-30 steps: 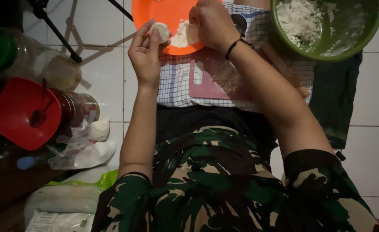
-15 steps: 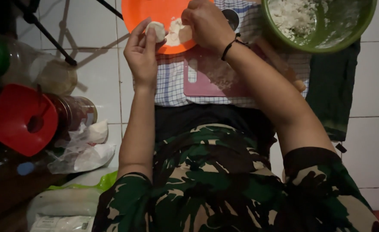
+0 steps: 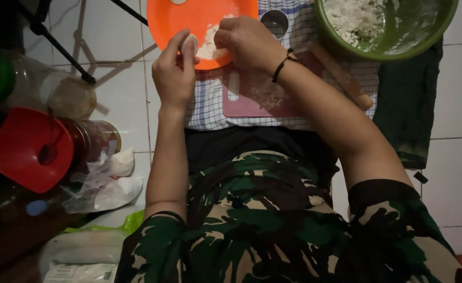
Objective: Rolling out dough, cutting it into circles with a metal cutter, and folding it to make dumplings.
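My left hand (image 3: 173,73) holds a small white piece of dough (image 3: 190,44) between thumb and fingers, at the near rim of an orange plate (image 3: 178,21). My right hand (image 3: 244,44), with a dark band on its wrist, rests on the plate with its fingers curled at a heap of white dough and flour (image 3: 208,47); whether it grips any is hidden. A checked cloth (image 3: 210,110) lies under a pink cutting board (image 3: 257,99). A wooden rolling pin (image 3: 341,76) lies on the board's right side.
A green bowl (image 3: 425,36) with white dough stands at the top right on a dark cloth (image 3: 406,110). A small metal cup (image 3: 275,22) sits beside the plate. At left are a red-lidded jar (image 3: 58,149), a clear bottle (image 3: 42,89), crumpled plastic (image 3: 105,181) and a tripod leg (image 3: 58,50).
Both hands have shifted slightly toward me along the plate's near edge. The left hand keeps hold of the dough piece, and the right hand's fingers now sit at the flour heap.
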